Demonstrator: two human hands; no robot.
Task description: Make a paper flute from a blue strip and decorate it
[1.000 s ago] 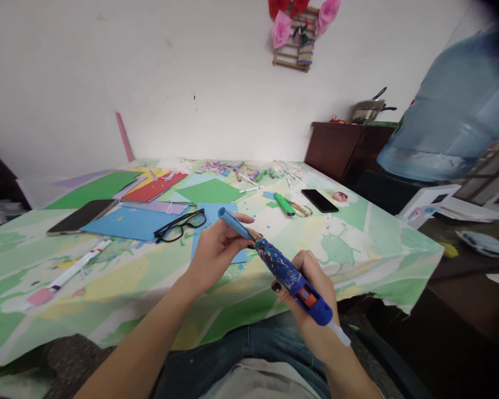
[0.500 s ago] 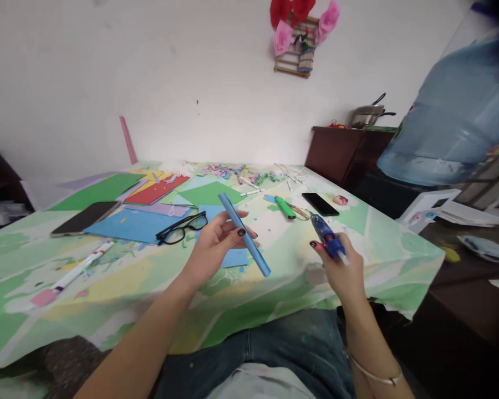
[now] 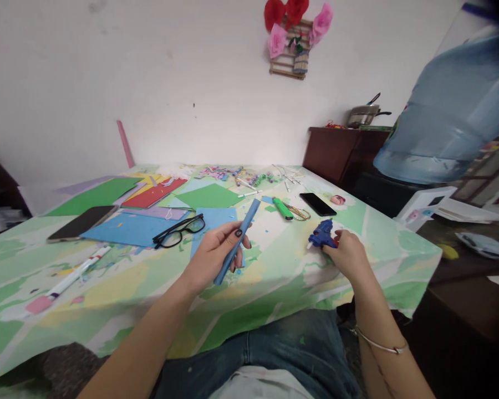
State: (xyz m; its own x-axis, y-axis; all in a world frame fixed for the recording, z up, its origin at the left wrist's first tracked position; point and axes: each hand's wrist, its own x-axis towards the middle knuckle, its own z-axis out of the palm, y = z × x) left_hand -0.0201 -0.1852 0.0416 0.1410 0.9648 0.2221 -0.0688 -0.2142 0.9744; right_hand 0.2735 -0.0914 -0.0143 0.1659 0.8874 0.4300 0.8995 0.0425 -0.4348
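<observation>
My left hand (image 3: 211,250) is closed around a slim blue paper tube (image 3: 249,215), thumb on top and fingers beneath, above the table's near part. The tube tilts, with its upper end pointing away to the right. In my right hand (image 3: 349,252) is the handle of a blue hot glue gun (image 3: 322,233), which lies sideways at the table with its pale tip toward the left. Part of its handle is hidden by my fingers. Beyond the tube lie a sheet of blue paper (image 3: 214,217) and a pair of black glasses (image 3: 178,231).
A green utility knife (image 3: 281,209) and a black phone (image 3: 317,204) lie beyond the glue gun. Coloured sheets (image 3: 100,197), another phone (image 3: 81,223) and a white marker (image 3: 79,272) are at left. A large water bottle (image 3: 436,122) stands to the right.
The tube has swung over, its far end now leaning right instead of left. My right hand has turned the glue gun sideways, its tip now toward the left, lower by the table.
</observation>
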